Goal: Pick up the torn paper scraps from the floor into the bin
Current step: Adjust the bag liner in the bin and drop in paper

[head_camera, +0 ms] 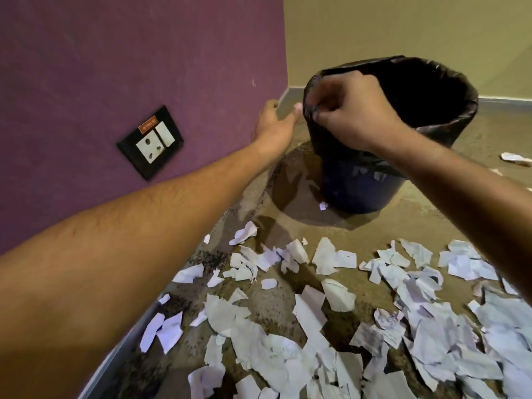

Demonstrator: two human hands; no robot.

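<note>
While both arms reach out over the mess, the right hand [349, 110] sits at the near rim of the bin [362, 185], fingers curled tight and pinching the edge of the black liner [449, 90] that drapes over the top. Left hand [273, 125] is out beside the bin's left side, close to the purple wall [129, 53]; a fingertip pokes toward the liner, but whether that hand is grasping anything or simply loose, I cannot tell from this angle. The bin itself is dark blue, standing upright on the floor [288, 286] near the corner where purple wall meets the yellow wall [403, 30]. And the scraps [331, 326], look at them, white torn paper scattered all across the floor in front of the bin, thick toward the right and near side, thinner along the skirting on the left. One small scrap [323, 205] lies right at the foot of the bin, and another piece [515, 159] lies off to the right, well apart from the main spread. Low on the purple wall, a black socket plate [149, 142] with a white outlet and switch.
</note>
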